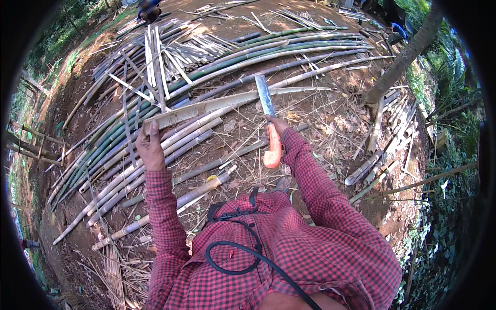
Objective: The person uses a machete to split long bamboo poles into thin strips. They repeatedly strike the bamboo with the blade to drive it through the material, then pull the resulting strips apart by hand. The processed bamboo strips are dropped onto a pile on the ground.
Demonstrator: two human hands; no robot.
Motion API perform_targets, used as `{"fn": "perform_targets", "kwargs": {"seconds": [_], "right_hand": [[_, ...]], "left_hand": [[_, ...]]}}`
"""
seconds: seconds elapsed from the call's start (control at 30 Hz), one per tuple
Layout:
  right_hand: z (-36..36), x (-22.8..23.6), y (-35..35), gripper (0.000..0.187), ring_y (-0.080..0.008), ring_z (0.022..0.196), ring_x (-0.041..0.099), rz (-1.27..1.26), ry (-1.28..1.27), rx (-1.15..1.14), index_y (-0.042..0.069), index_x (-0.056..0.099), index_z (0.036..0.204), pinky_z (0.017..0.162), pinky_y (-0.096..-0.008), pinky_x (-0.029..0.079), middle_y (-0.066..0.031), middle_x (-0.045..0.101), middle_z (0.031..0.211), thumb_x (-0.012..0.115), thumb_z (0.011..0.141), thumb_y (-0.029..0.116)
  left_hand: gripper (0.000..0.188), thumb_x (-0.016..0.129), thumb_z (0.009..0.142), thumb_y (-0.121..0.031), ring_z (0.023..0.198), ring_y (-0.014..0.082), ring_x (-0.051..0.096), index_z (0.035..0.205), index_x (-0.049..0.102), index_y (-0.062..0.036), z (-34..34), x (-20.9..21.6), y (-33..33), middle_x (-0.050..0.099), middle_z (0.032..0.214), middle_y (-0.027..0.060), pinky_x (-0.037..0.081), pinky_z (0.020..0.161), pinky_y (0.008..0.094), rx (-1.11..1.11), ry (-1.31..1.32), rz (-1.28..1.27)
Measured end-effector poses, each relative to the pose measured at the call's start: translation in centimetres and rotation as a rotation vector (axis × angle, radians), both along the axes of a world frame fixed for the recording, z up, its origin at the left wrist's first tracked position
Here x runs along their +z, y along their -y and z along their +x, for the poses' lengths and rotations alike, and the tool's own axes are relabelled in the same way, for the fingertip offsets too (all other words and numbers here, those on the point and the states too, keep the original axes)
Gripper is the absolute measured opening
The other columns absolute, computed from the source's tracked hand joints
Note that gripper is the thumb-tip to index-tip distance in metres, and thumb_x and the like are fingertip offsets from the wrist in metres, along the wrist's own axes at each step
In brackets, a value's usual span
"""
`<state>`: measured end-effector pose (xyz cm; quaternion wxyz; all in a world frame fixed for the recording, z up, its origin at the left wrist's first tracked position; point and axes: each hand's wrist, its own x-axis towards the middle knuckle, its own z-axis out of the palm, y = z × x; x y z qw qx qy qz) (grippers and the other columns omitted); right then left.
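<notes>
My left hand grips the near end of a long split bamboo strip, thumb on its inner face. The strip stretches away to the right, its hollow side toward me. In my right hand is a machete with a straight, broad metal blade and an orange handle curved at the butt. The blade points up and away, close by the bamboo strip; whether the two touch I cannot tell. My fingers wrap the handle just below the blade.
Long bamboo poles lie across the ground in front and to the left. Beyond them are split strips. A tree trunk leans at the right, beside cut bamboo pieces. A person is at the far left, another far right.
</notes>
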<state>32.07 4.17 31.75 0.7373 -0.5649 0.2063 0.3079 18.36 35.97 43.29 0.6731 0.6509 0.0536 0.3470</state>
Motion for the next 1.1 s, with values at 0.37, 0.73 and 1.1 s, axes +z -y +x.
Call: {"fn": "perform_targets", "kwargs": {"seconds": [0.37, 0.73, 1.1], "right_hand": [[0.1, -0.7, -1.8, 0.032, -0.0166, 0.041, 0.050, -0.078, 0.115, 0.134, 0.003, 0.053, 0.088, 0.038, -0.0282, 0.043, -0.0057, 0.052, 0.056, 0.055, 0.081, 0.034], [-5.7, 3.0, -8.1, 0.034, -0.0150, 0.041, 0.051, 0.010, 0.161, 0.296, 0.002, 0.053, 0.094, 0.037, -0.0280, 0.043, -0.0064, 0.052, 0.056, 0.057, 0.080, 0.033], [-5.4, 1.3, -10.7, 0.033, -0.0162, 0.042, 0.052, 0.010, 0.179, 0.229, 0.004, 0.053, 0.096, 0.039, -0.0298, 0.044, -0.0069, 0.054, 0.057, 0.059, 0.079, 0.031]], "left_hand": [[0.033, 0.054, 0.085, -0.022, 0.081, 0.0144, 0.057, 0.102, 0.052, 0.0054, 0.0, -0.4, -0.2, 0.058, 0.091, 0.0096, 0.052, 0.071, 0.0285, 0.086, -0.012, -0.023], [0.033, 0.055, 0.084, -0.025, 0.084, 0.0193, 0.059, 0.099, 0.052, 0.0039, 1.0, -1.4, -2.5, 0.058, 0.094, 0.0118, 0.053, 0.074, 0.0326, 0.116, -0.114, -0.078], [0.039, 0.057, 0.083, -0.026, 0.081, 0.0196, 0.058, 0.100, 0.051, 0.0087, -0.1, -2.3, -3.9, 0.057, 0.090, 0.0146, 0.054, 0.070, 0.0312, 0.084, -0.123, -0.119]]}}
